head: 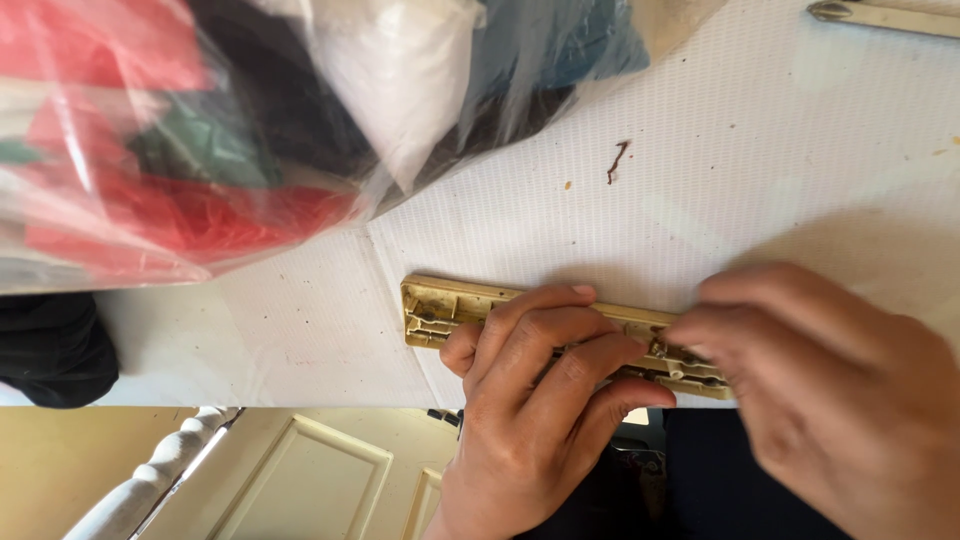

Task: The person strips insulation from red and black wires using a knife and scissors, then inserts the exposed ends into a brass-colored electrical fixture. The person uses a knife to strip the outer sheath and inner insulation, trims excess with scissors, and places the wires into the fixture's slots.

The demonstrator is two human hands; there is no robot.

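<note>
Yellowed plastic, a long slotted strip (440, 305), lies near the white woven surface's (780, 160) front edge, left hand (530, 400) fingers pressed flat over it, right hand (820, 390) pinching its end, crinkled clear bag (200, 130) crowding behind.

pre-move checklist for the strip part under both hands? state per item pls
1. Long yellowed plastic strip with open channel lies flat on the white textured table cover: ok.
2. Left hand pins the strip, fingers laid across it: ok.
3. Right hand fingertips at the strip's small inner fittings: ok; whether they grip anything: cannot tell.
4. Strip's right end in view: not ok, the right hand hides it.
5. Clear plastic bag of red, black and white cloth apart from the strip: ok.
6. Small dark twisted scrap apart from the hands: ok.
</note>
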